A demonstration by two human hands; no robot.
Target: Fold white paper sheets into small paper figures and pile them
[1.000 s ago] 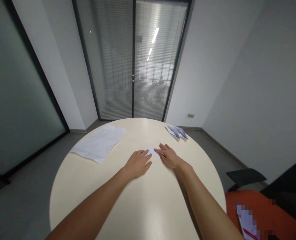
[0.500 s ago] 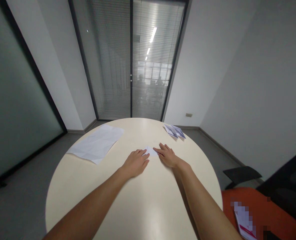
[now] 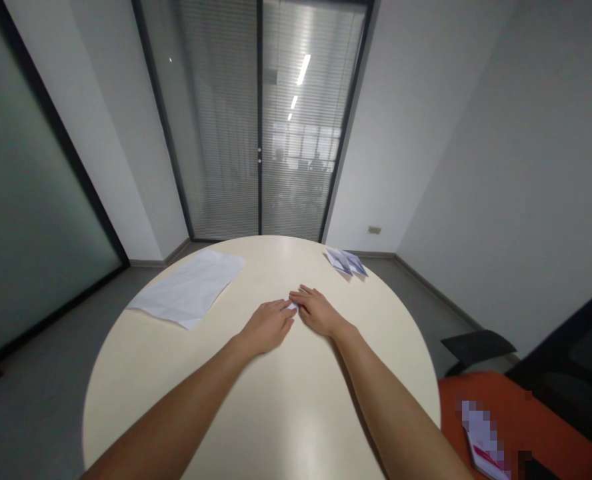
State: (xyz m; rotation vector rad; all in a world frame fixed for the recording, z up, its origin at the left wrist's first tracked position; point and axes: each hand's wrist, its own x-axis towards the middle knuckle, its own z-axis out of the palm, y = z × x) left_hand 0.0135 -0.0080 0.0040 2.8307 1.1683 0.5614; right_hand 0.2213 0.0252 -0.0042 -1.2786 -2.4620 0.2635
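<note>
A small piece of folded white paper (image 3: 293,305) lies on the round table, mostly hidden under my fingers. My left hand (image 3: 269,325) rests at its left side, fingertips on the paper and thumb spread apart below them. From the right, my right hand (image 3: 319,312) reaches over it with fingers stretched out flat across the paper. The two hands nearly meet at the fingertips. How the paper is folded cannot be made out.
On the table's left lies a large creased white sheet (image 3: 191,287). Folded paper pieces (image 3: 346,263) stand near the far right edge. An orange chair seat (image 3: 536,427) with a black armrest (image 3: 479,350) is at the lower right, bearing a blurred-out item.
My right hand has moved left over the paper, covering more of it, and is now close to my left hand. The left hand has stayed nearly in place. The view has shifted slightly.
</note>
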